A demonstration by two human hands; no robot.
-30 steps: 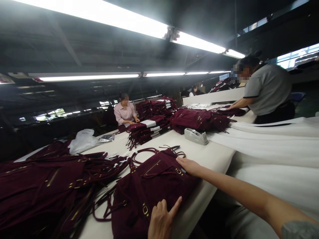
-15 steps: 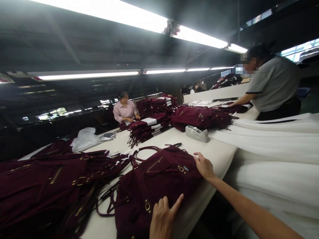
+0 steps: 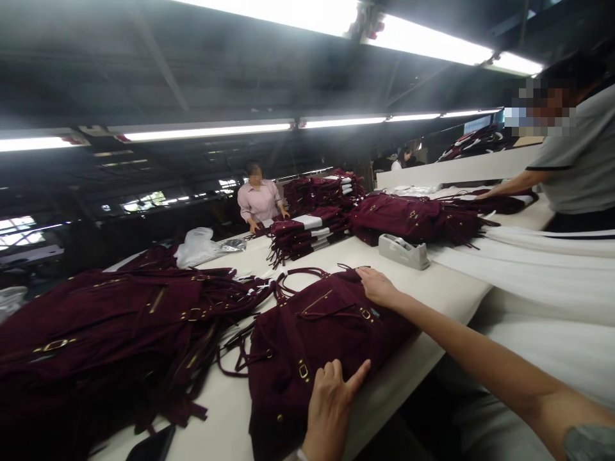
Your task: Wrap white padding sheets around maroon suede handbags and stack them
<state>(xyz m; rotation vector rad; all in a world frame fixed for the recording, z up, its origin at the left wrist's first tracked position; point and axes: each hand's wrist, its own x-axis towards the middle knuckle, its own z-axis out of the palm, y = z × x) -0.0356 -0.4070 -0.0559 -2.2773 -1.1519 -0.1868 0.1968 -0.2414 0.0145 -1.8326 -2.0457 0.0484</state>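
Note:
A maroon bag (image 3: pixel 331 339) with gold buckles and a zip lies on the pale table in front of me. My left hand (image 3: pixel 335 400) rests on its near edge, thumb stretched out to the right and the other fingers curled on the fabric. At the bag's far right corner, my right hand (image 3: pixel 377 286) lies over the top edge, with its fingertips on the cloth. The looped handles (image 3: pixel 302 276) stick out at the far left side of the bag.
More maroon bags (image 3: pixel 120 320) are heaped at the left. A grey tape dispenser (image 3: pixel 403 251) stands beyond the bag, near folded stacks (image 3: pixel 307 234). White fabric (image 3: pixel 542 275) hangs at the right. A person in pink (image 3: pixel 260 202) and one in grey (image 3: pixel 583 153) are across the table.
The view has shifted, so the scene sits further right. My right hand has moved left along the bag's far edge, now lying over it. My left hand keeps its place on the near edge.

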